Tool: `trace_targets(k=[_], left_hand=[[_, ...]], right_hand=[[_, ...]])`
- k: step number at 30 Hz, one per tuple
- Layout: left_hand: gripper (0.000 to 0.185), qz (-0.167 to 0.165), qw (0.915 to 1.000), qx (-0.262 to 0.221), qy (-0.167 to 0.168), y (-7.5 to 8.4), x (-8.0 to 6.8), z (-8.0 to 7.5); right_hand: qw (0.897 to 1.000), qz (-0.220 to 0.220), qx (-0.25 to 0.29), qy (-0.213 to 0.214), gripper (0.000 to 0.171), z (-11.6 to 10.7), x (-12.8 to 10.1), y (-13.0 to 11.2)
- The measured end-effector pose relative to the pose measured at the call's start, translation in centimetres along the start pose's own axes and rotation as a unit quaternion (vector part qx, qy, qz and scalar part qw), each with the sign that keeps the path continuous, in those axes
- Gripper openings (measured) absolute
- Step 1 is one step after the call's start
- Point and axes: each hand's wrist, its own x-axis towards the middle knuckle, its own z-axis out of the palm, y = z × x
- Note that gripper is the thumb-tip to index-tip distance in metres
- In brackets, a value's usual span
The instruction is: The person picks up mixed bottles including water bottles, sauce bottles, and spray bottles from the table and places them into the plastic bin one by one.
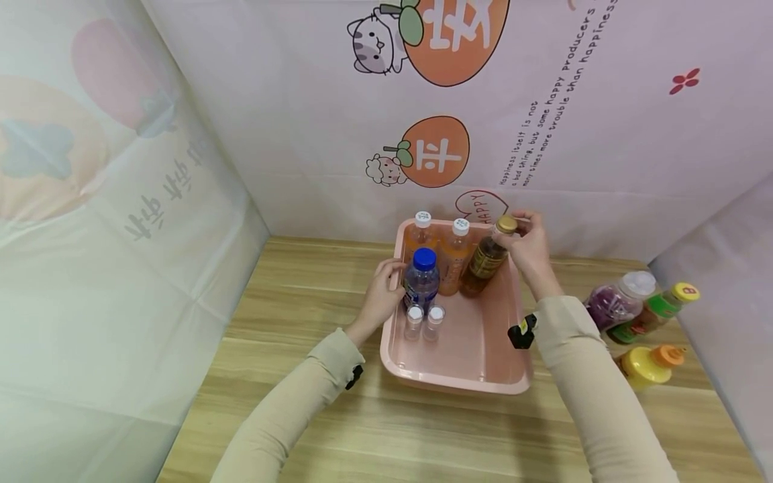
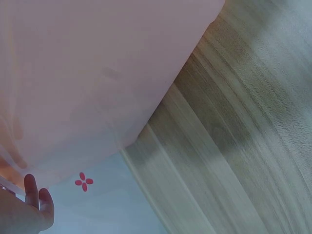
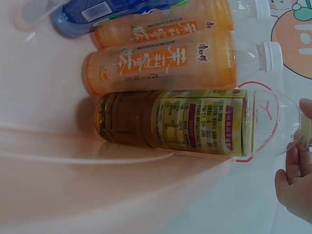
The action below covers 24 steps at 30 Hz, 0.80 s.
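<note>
My right hand (image 1: 530, 249) pinches the neck and cap of a gold-capped drink bottle (image 1: 486, 260), which leans in the back right corner of a pink plastic basin (image 1: 455, 384). Its amber liquid and yellow label show in the right wrist view. My left hand (image 1: 380, 298) lies over the basin's left rim, fingertips close beside a blue-capped bottle (image 1: 421, 285); contact with it is unclear. In the left wrist view, loosely bent fingers (image 2: 31, 192) show outside the basin wall. Two white-capped orange drink bottles (image 1: 453, 261) stand at the back.
Two small clear bottles with white caps (image 1: 433, 322) stand at the basin's left front. Right of the basin are a purple-filled jar (image 1: 612, 305), a green-labelled bottle with a yellow cap (image 1: 649, 318) and a yellow squeeze bottle (image 1: 643, 367). A printed cloth wall (image 1: 314, 134) rises behind.
</note>
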Motion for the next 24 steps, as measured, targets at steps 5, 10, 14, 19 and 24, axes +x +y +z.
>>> trace_targets(k=[5,10,14,19,24], left_hand=[[0.045,-0.003,1.0000,0.003,0.000,-0.03,-0.03,0.00],[0.045,-0.005,1.0000,0.001,-0.003,-0.05,0.01,0.05],[0.045,-0.003,1.0000,0.001,-0.005,-0.12,0.00,0.14],[0.045,-0.001,1.0000,0.005,-0.003,-0.12,0.01,0.12],[0.045,0.002,1.0000,0.006,-0.001,0.03,-0.04,0.00]], right_hand=[[0.999,-0.028,-0.039,-0.022,0.062,-0.03,-0.05,0.26],[0.997,-0.039,-0.053,-0.028,0.065,-0.02,-0.09,0.20],[0.997,-0.045,-0.055,-0.026,0.065,-0.10,0.07,0.32],[0.994,-0.082,-0.064,-0.018,0.066,-0.22,0.30,0.68],[0.993,-0.101,-0.064,-0.013,0.064,-0.12,0.47,0.72]])
